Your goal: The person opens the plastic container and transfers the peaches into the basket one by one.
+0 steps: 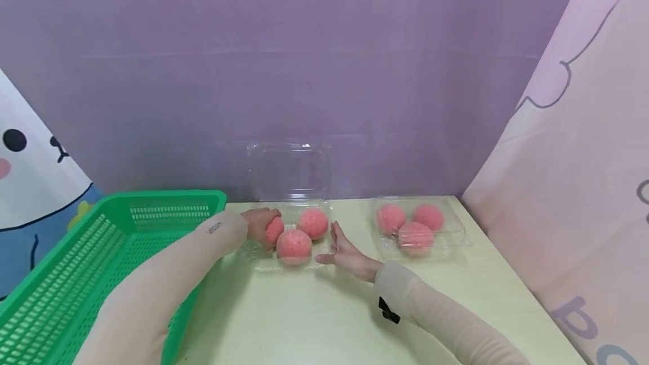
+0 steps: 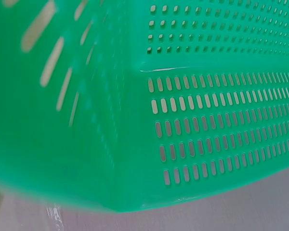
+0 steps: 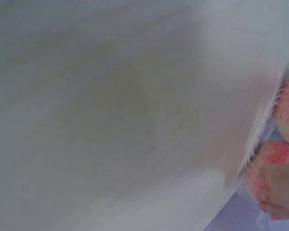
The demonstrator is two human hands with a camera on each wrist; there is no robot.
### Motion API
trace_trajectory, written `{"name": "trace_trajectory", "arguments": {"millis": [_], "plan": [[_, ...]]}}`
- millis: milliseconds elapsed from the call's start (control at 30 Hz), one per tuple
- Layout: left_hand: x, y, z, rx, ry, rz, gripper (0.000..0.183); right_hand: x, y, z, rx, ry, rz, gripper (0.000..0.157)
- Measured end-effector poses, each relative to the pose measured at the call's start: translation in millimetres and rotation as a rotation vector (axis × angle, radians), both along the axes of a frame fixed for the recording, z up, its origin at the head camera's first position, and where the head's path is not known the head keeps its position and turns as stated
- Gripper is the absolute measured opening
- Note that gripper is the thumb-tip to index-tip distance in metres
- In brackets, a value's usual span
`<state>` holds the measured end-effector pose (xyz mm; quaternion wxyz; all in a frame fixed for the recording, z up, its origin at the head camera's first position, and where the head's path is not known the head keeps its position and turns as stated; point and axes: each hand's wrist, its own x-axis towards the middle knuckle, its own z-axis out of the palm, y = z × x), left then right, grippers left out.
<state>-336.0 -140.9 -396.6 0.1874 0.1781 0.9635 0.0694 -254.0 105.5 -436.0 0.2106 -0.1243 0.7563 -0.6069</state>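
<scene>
A clear plastic clamshell box stands with its lid raised at the back of the table. Two pink textured balls, one at the front and one behind it to the right, sit in its base. My left hand reaches in from the left, fingers curled round a third pink ball at the left side of the base. At the box's right side, my right hand has thumb and fingers spread, fingertips close to the wall. In the left wrist view, neither hand nor balls appear.
A green perforated basket stands to the left, under my left forearm. Another clear box with three pink balls is at the right. A purple curtain hangs behind the table. Pale sleeve fabric covers most of the right wrist view.
</scene>
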Motion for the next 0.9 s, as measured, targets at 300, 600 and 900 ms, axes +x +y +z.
{"name": "trace_trajectory", "arguments": {"millis": [300, 600, 900], "plan": [[-1.4, -4, -3.9, 0.009, -0.002, -0.033, 0.079, -1.6, -1, -2.3, -0.008, 0.002, 0.007, 0.102], [0.4, -2, 9.6, 0.021, -0.035, -0.021, 0.078, -2.2, 0, -2.4, 0.002, 0.006, 0.003, 0.102], [-0.2, -2, 18.7, 0.052, -0.003, -0.055, 0.081, -4.9, 1, -2.0, 0.001, 0.005, -0.001, 0.102]]}}
